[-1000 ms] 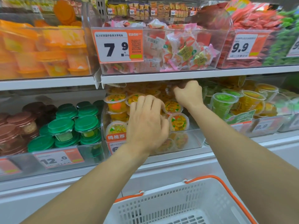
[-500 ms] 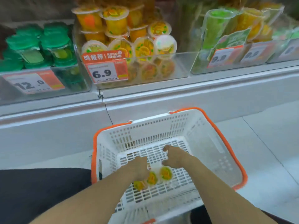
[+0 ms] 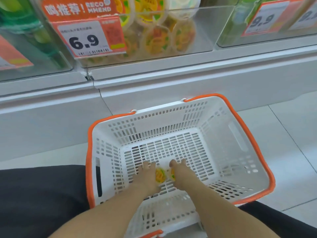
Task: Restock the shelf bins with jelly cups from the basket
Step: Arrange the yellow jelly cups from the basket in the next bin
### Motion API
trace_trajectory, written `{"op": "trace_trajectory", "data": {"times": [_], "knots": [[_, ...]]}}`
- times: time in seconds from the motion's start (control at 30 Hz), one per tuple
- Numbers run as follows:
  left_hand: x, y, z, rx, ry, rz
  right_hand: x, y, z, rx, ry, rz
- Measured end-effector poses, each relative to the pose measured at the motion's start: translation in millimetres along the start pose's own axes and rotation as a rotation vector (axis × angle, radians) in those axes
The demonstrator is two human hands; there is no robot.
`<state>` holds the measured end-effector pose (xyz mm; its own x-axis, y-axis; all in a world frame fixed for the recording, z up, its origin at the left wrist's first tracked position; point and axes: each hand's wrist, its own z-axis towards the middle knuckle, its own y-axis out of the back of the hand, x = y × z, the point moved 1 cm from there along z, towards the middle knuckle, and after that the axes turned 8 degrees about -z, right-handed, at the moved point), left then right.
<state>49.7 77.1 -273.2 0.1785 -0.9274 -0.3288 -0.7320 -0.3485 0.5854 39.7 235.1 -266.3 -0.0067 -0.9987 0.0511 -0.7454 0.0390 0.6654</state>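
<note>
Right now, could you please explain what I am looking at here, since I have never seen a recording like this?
There is no machine: a person wears one wide-angle camera on the head, and it looks forward and down, so the two bare arms entering from the bottom are that person's own.

On the floor in front of them stands a white basket with orange handles. Both hands reach to its bottom: the left hand and the right hand close in on the jelly cups lying there, yellow-orange ones seen between the hands. The picture is too blurred to say whether either hand grips a cup yet.

Above is the shelf, with a clear bin of similar cups behind a 6.9 price tag, where these cups are meant to go. Neighbouring bins hold green items.
</note>
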Motion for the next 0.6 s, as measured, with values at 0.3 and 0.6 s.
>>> {"op": "trace_trajectory", "data": {"times": [0.3,0.6], "knots": [[-8.5,-19.0,15.6,-0.058,0.038,0.263,-40.9,70.6,-8.5,0.055,0.067,0.389],[-22.6,83.6,-13.8,0.076,-0.039,-0.164,-39.7,226.3,-96.8,-0.116,0.299,0.527]]}}
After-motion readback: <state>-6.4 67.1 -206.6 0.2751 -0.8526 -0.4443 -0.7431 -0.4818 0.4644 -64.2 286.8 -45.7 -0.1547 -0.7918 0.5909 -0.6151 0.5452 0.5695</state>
